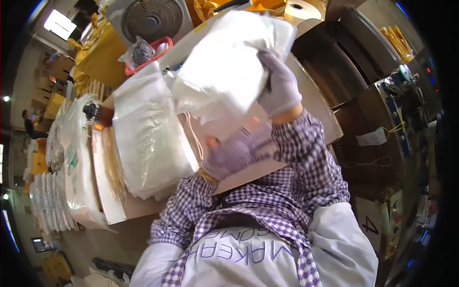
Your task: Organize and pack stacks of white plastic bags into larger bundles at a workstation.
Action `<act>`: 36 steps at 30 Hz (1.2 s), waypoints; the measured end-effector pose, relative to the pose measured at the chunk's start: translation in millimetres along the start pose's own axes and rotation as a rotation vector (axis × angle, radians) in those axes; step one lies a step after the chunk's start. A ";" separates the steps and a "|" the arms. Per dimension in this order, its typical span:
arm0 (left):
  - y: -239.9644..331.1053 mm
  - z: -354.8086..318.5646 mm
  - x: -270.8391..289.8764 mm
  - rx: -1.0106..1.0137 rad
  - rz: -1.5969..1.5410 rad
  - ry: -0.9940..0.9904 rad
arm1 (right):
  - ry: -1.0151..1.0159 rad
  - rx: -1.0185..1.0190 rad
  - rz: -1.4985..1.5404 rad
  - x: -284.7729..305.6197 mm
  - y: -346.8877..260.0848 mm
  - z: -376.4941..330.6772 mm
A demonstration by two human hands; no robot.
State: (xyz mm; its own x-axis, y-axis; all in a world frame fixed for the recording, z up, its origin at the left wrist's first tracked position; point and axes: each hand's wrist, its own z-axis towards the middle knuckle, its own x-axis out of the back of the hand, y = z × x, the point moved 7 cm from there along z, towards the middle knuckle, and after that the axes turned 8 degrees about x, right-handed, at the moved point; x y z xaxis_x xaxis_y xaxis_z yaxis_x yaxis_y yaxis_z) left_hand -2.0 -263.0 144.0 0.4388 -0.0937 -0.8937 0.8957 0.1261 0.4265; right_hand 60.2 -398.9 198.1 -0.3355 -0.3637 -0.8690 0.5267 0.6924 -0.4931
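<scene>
My right hand (pixel 282 83), in a pale purple knit glove, is closed on the near right edge of a soft white bundle (pixel 224 62). The bundle is bulky and overexposed, with clear plastic film showing along its edges; what it is made of I cannot make out. My left hand (pixel 232 153), gloved with some bare fingertips, hovers over the worktable (pixel 244 177) below the bundle. Motion smears its fingers, and I see nothing certain in them. Left of that hand lies a stack of clear plastic bags (pixel 148 143), with a thin pale cord (pixel 193 134) beside it.
A box fan (pixel 153 21) stands at the back left, near a red basket (pixel 165 45) holding crumpled plastic. More stacked plastic bags (pixel 79 162) lie farther left. A white roll (pixel 302 10) sits at the back. Dark metal machinery (pixel 334 62) borders the table's right side.
</scene>
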 end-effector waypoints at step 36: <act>8.3 -54.3 132.6 -0.270 -0.118 1.014 | -1.500 -0.072 -2.383 81.8 55.2 -66.2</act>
State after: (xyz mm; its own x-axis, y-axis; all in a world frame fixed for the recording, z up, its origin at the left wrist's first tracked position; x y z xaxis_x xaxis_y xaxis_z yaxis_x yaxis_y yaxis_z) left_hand 59.7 -220.7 21.6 -0.0276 0.7343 -0.6783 0.8281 0.3969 0.3959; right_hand 10.1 -349.2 102.5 0.3547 0.0430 0.9340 0.3714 -0.9232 -0.0985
